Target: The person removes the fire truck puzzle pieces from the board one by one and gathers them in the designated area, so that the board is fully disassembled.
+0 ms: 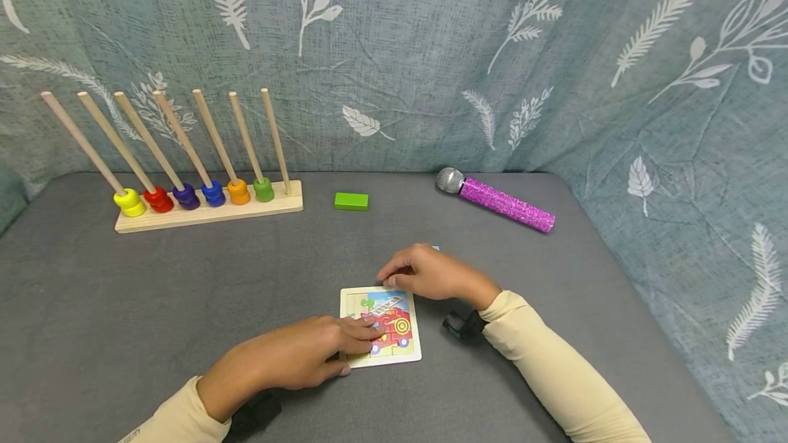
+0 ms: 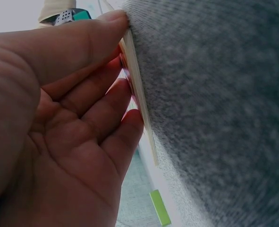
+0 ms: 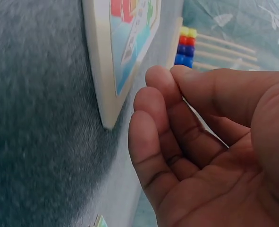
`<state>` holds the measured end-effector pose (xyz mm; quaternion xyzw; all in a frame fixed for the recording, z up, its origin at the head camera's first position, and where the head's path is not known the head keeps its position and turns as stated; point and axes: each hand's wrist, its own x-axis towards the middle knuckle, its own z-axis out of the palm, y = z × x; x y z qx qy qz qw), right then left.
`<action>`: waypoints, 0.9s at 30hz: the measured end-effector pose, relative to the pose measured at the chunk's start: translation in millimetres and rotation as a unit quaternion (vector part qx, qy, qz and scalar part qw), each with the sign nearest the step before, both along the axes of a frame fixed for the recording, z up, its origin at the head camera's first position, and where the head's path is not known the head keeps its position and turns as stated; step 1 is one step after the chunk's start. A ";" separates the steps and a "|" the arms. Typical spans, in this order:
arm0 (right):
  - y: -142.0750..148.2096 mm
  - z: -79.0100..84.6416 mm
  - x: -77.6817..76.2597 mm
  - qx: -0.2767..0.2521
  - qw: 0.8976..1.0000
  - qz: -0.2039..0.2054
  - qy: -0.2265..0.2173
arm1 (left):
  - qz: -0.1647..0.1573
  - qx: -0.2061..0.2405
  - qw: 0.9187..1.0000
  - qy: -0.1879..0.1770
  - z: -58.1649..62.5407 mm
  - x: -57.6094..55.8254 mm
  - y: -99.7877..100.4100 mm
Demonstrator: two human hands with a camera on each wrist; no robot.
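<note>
A small wooden jigsaw puzzle (image 1: 394, 327) in a pale frame lies on the table, showing a red fire truck with a ladder. Bare wood shows at its upper left. My left hand (image 1: 301, 355) rests on its left part, fingers stretched over the picture and thumb by the near edge; in the left wrist view the fingertips touch the board (image 2: 139, 94). Just past the far edge is my right hand (image 1: 434, 273), fingers curled. The right wrist view shows its thumb and index fingertips (image 3: 160, 78) together with nothing visible between them, beside the puzzle frame (image 3: 101, 80).
A blue piece (image 1: 436, 248) peeks out behind the right hand. Farther back are a green block (image 1: 351, 202) and a microphone (image 1: 505, 204) with a glittery purple handle. A wooden peg stand (image 1: 209, 216) with coloured beads stands back left. A leaf-print cloth (image 1: 394, 87) hangs behind the table.
</note>
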<state>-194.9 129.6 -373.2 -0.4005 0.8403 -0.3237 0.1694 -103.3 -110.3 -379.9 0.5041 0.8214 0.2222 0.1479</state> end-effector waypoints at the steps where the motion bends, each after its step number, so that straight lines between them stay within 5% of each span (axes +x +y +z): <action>1: -1.2 0.0 0.8 -0.001 1.000 0.003 -0.006 | 0.000 0.000 1.000 -0.001 0.2 0.3 -0.2; 27: -17.2 -3.7 8.5 0.015 0.997 0.061 0.039 | 0.007 -0.007 1.000 -0.009 1.6 0.1 0.0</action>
